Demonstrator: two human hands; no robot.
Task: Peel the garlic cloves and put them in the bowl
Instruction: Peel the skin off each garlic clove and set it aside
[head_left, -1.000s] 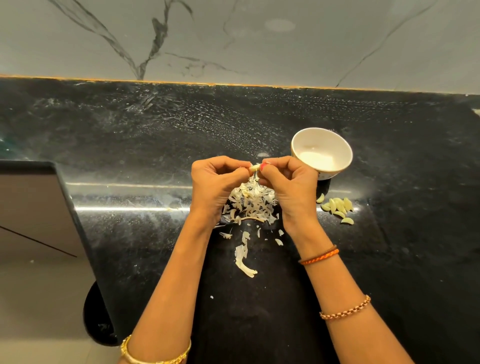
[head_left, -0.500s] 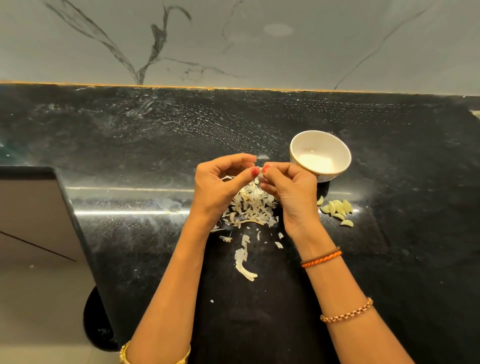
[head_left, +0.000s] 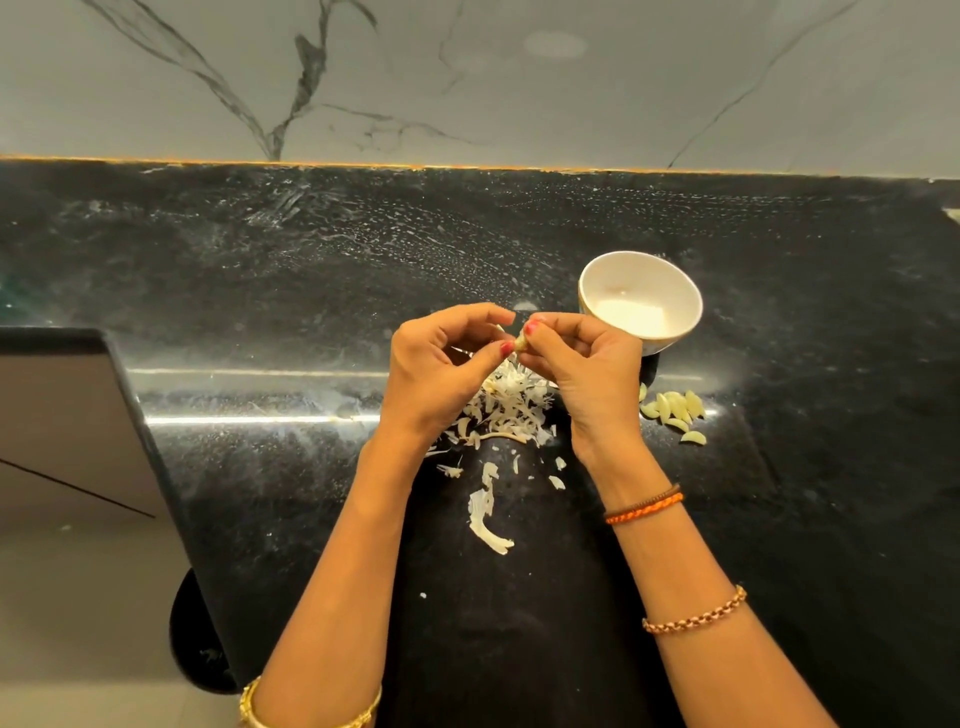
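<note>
Left hand: my left hand is raised over the counter, fingers curled, thumb and fingertips pinching one end of the garlic clove
Right hand: my right hand meets it from the other side, fingers curled, pinching the same clove
Clove in hand: I see it only as a small pale piece between the fingertips of both hands, held above the peel pile; how much skin remains on it I cannot tell
Peel pile: a heap of white papery skins lies on the black countertop directly below my hands, with loose strips trailing toward me
Peeled cloves: a small cluster of bare yellowish cloves sits on the counter just right of my right hand, near the bowl but outside it
Bowl: the white bowl stands upright behind my right hand; I see no cloves in the visible part of its interior
Backdrop: a grey veined marble wall rises behind the counter
</note>
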